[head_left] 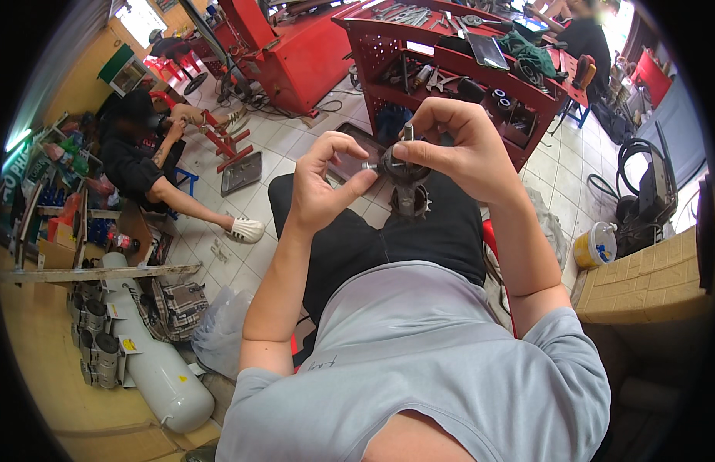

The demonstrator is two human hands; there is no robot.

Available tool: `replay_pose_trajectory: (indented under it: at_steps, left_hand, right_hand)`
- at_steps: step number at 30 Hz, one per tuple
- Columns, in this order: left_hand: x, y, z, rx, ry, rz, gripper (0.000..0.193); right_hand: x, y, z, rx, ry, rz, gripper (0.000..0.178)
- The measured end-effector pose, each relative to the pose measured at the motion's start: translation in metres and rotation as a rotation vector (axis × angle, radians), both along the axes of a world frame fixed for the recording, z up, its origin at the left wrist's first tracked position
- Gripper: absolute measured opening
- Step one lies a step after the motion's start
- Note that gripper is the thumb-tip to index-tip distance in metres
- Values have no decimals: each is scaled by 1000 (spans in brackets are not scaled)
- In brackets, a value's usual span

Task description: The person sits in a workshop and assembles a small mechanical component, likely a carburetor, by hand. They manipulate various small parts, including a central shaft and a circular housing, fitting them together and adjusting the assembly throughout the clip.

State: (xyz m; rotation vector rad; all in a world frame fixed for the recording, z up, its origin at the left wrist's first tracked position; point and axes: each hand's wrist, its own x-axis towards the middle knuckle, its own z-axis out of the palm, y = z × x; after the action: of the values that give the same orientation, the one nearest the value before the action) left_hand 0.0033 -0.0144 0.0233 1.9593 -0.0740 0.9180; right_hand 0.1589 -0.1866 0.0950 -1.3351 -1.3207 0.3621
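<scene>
Gripping a dark, toothed metal part [406, 183] above black fabric trousers [338, 262] with closed fingers of the right hand [459, 148]; curving slightly parted fingers of the left hand [320, 185] around a silver metal pin [369, 165], unable to tell whether pinching.

The toothed part [407, 202] looks dull, dark metal, the tool cart [365, 65] (glossier by far) painted metal.

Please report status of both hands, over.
Right hand holding dark toothed metal part. Left hand at small silver bolt, grip unclear. Red tool cart beyond, not blocking.
</scene>
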Motion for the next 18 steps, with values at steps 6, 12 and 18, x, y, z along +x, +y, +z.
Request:
replay_pose_trajectory:
  at_steps: [6,12,18]
  left_hand:
    - [-8,7,6,-190,-224,-669,32]
    - [-5,-4,7,-197,-280,-123,20]
    - [-2,-5,8,-79,14,-68,65]
  right_hand:
    - [3,1,-2,13,-30,-41,21]
    - [0,1,0,14,-10,-1,21]
    - [-2,0,1,11,50,45,23]
